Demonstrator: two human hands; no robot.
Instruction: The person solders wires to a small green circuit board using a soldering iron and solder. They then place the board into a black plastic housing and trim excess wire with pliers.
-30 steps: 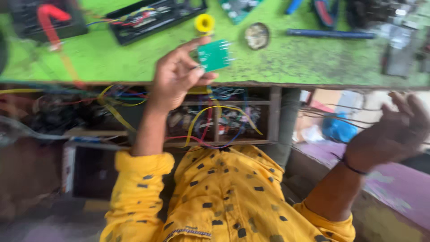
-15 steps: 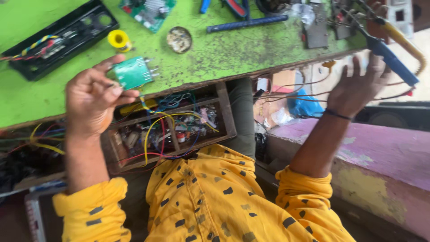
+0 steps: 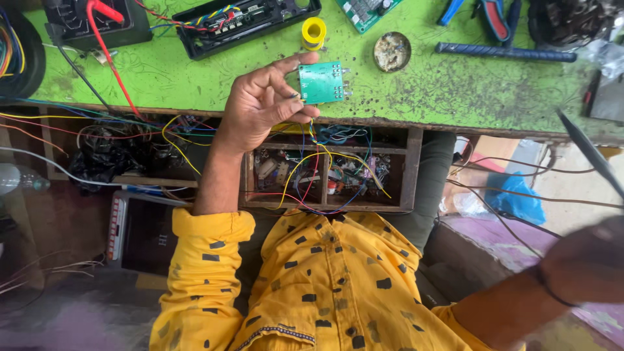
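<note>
head view: left hand [image 3: 263, 107] pinching green circuit board [image 3: 321, 82] above tabletop [image 3: 195, 75], face up for inspection; right hand [image 3: 585, 260] blurred, grip unclear.

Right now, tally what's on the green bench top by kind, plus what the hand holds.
Green circuit boards: 2 (held, bench edge)
Black open device cases: 2
Yellow solder spool: 1
Round tin: 1
Blue-handled hand tools: 3
Total: 9

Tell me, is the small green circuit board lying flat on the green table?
No, the left hand holds the small green circuit board by its edge above the green table.
</note>
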